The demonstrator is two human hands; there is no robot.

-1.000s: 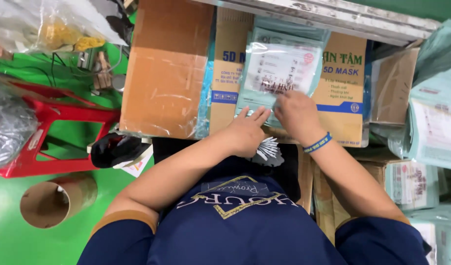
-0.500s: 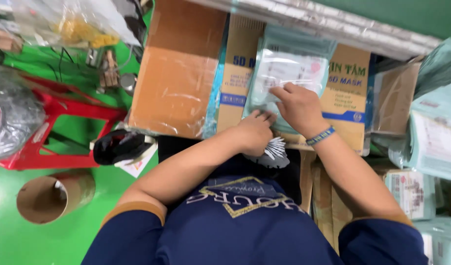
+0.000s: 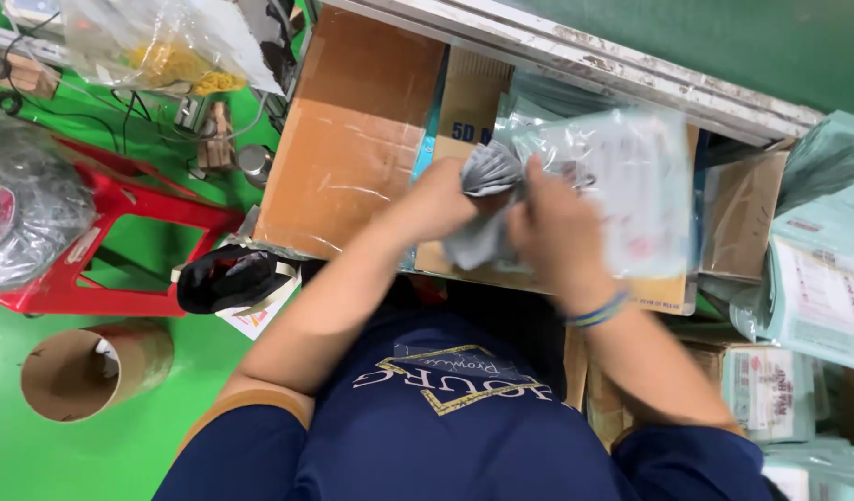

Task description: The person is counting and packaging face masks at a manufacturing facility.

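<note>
Both hands hold a grey bag (image 3: 487, 209) over the cardboard box (image 3: 353, 139): the left hand (image 3: 441, 199) and right hand (image 3: 557, 232) each grip it closed. A clear packet (image 3: 631, 186) lies just behind them.

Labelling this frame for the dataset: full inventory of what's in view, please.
Grey plastic mailer bag: 1, grey, held up between both hands.
Clear plastic packet: 1, see-through, behind the hands.
Brown cardboard boxes: several, brown, ahead of the person.
Pale green parcels: several, far right.
Red plastic stool: 1, left.
Cardboard tube: 1, brown, on the green floor, lower left.
Black bundle: 1, beside the stool.
Clear bag of yellow items: 1, top left.
Left hand: grips the bag.
Right hand: grips the bag, blue wristband.
</note>
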